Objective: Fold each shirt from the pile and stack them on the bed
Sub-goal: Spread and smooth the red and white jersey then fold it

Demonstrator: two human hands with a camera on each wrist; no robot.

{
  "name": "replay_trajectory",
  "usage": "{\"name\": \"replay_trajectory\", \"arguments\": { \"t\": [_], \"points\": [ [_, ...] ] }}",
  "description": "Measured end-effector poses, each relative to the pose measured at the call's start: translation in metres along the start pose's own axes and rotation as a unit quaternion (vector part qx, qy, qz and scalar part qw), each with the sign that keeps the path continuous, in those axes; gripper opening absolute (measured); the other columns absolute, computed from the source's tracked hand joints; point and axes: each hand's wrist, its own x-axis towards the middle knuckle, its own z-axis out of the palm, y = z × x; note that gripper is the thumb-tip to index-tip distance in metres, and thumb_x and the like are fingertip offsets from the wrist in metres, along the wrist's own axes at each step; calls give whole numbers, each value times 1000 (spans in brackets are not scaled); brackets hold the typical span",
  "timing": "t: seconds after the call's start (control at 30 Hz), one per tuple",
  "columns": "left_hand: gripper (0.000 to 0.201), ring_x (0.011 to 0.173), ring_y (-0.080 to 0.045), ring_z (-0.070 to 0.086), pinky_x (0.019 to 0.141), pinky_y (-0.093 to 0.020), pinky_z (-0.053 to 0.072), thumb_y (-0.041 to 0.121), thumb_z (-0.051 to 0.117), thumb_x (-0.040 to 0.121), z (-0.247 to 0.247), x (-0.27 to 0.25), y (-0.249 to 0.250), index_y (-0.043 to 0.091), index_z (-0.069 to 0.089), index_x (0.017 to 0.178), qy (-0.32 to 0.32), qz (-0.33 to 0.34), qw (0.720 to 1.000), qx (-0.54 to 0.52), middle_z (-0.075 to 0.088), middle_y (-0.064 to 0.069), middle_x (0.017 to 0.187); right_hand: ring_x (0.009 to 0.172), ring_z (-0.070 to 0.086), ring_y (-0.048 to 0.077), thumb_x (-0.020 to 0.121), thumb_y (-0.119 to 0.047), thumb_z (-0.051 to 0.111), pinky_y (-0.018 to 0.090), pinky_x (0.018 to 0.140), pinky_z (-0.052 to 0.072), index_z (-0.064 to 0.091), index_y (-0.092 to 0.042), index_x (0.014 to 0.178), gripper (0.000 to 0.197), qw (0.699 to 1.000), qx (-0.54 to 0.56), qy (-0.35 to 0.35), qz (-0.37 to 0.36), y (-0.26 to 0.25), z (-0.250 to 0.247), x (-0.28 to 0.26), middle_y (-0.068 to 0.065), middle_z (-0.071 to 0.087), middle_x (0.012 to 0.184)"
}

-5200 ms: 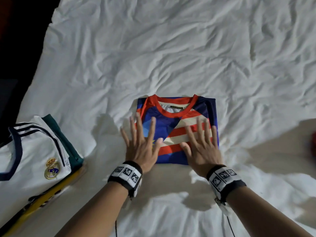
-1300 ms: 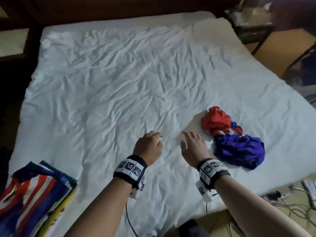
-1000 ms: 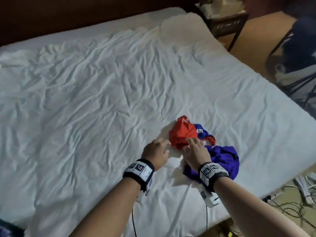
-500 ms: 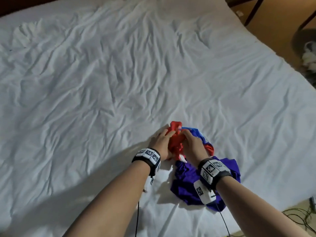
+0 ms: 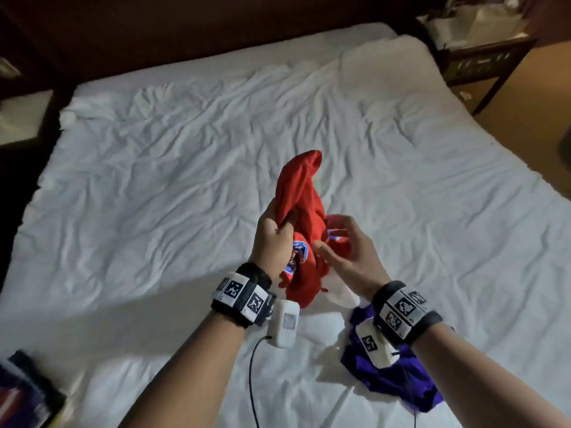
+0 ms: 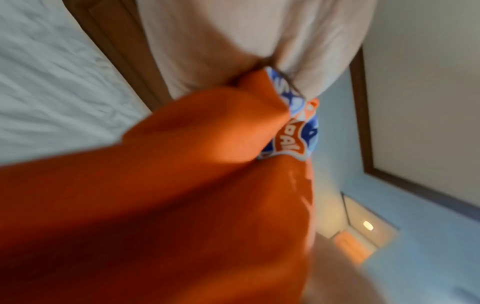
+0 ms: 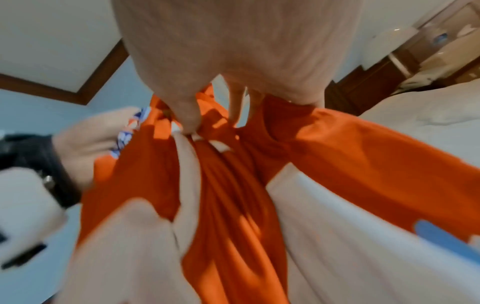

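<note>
Hands first: the left hand (image 5: 273, 242) is fisted on a bunch of the crumpled red jersey with a blue crest and white panels (image 5: 304, 211), held up above the white-sheeted bed (image 5: 154, 180); the right hand (image 5: 349, 254) pinches a fold just beside it. Thin, slick, light cloth by its drape — it will sag and slide, so I judge the 2 shoulder seams the best hold for shaking it flat. A crumpled purple shirt (image 5: 398, 381) lies on the bed below the right wrist.
</note>
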Motion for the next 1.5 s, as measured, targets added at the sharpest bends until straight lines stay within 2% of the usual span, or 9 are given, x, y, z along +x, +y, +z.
{"name": "replay_trajectory", "arguments": {
  "t": [0.13, 0.53, 0.73, 0.87, 1.0, 1.1, 1.23, 1.37, 1.5],
  "points": [
    [24, 94, -10, 71, 86, -26, 53, 16, 75, 90, -71, -21, 70, 9, 71, 112, 9, 58, 998, -33, 77, 0, 102, 61, 50, 12, 98, -26, 61, 49, 65, 52, 58, -28, 78, 20, 999, -42, 22, -27, -40, 37, -1, -3, 58, 64],
    [10, 85, -17, 72, 90, -41, 54, 28, 77, 89, -297, -91, 121, 18, 79, 91, -15, 61, 994, 87, 77, 0, 86, 70, 52, 29, 104, -32, 42, 39, 68, 43, 51, -10, 77, 36, 982, -80, 137, -102, -189, 92, 3, 4, 57, 70],
    [45, 111, -35, 58, 90, -45, 48, 29, 69, 83, -328, -91, 108, 19, 54, 124, 133, 109, 888, 426, 63, -10, 117, 62, 54, 12, 109, -26, 41, 34, 62, 45, 56, -7, 81, 37, 984, -63, 38, -162, -245, 140, -34, 2, 61, 72],
    [78, 116, 8, 52, 100, -18, 47, 28, 79, 81, -304, -129, 122, 32, 40, 148, -110, 165, 934, 297, 54, 19, 130, 53, 48, 1, 108, -25, 45, 21, 56, 39, 61, -15, 78, 35, 980, -71, -30, -185, -282, 158, -42, -12, 58, 63],
    [17, 76, -18, 66, 74, -46, 56, 29, 64, 85, -286, -133, 111, 16, 65, 95, -67, 137, 959, 239, 70, 4, 84, 55, 46, 1, 107, -24, 47, 24, 60, 39, 60, -11, 79, 34, 974, -86, -41, -204, -305, 166, -45, -9, 56, 66],
    [11, 59, -15, 48, 58, -35, 39, 17, 50, 80, -293, -127, 123, 14, 56, 71, -10, 189, 967, 172, 55, 6, 62, 57, 44, 6, 106, -40, 49, 29, 59, 38, 52, -19, 76, 37, 977, -60, -38, -199, -300, 154, -54, -10, 50, 65],
    [22, 70, -11, 59, 67, -31, 48, 15, 45, 78, -316, -115, 164, 22, 66, 79, -23, 210, 938, 276, 65, 8, 71, 62, 52, 14, 99, -45, 61, 34, 61, 42, 60, -17, 83, 32, 958, -226, -123, -130, -271, 144, -75, 3, 62, 72],
    [19, 100, -31, 65, 85, -38, 51, 39, 56, 95, -335, -100, 185, 25, 67, 101, -2, 89, 842, 532, 70, -1, 108, 61, 59, 12, 102, -26, 60, 34, 61, 51, 70, -14, 81, 25, 990, -83, -65, -97, -270, 149, -79, 0, 69, 67],
    [33, 79, -18, 67, 77, -40, 56, 38, 63, 85, -311, -122, 170, 25, 62, 114, 0, 148, 949, 280, 70, 0, 87, 63, 58, 26, 95, -23, 61, 44, 63, 46, 64, -3, 76, 28, 992, 114, 0, -54, -293, 158, -72, 11, 59, 68]
  ]
}}
